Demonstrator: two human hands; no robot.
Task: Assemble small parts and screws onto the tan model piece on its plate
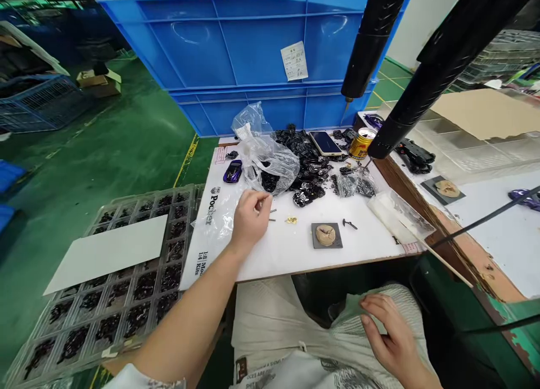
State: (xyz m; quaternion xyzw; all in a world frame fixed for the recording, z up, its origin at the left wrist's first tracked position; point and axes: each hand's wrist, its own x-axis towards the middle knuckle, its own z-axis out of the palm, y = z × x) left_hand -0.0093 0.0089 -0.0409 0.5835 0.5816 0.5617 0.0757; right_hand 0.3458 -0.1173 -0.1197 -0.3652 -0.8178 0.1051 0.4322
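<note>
My left hand (252, 217) is over the white work surface, thumb and fingers curled together. What it holds, if anything, is hidden. Thin dark pins (272, 219) lie beside its fingertips, and a small gold part (291, 220) sits a little to the right. Farther right are a grey square plate (336, 244) bearing a tan putty-like lump (324, 235) and a small black part (349, 224). Down at my lap, my right hand (392, 332) has its thumb and fingers closed on a piece of green cloth (352, 309).
Behind my left hand are a clear plastic bag (274, 164), a purple toy car (233, 171) and piled black parts (310, 166). A phone (324, 143), a yellow can (361, 144) and hanging black screwdrivers (405, 116) stand beyond. Blue crates (257, 45) block the back; compartment trays (169, 240) lie left.
</note>
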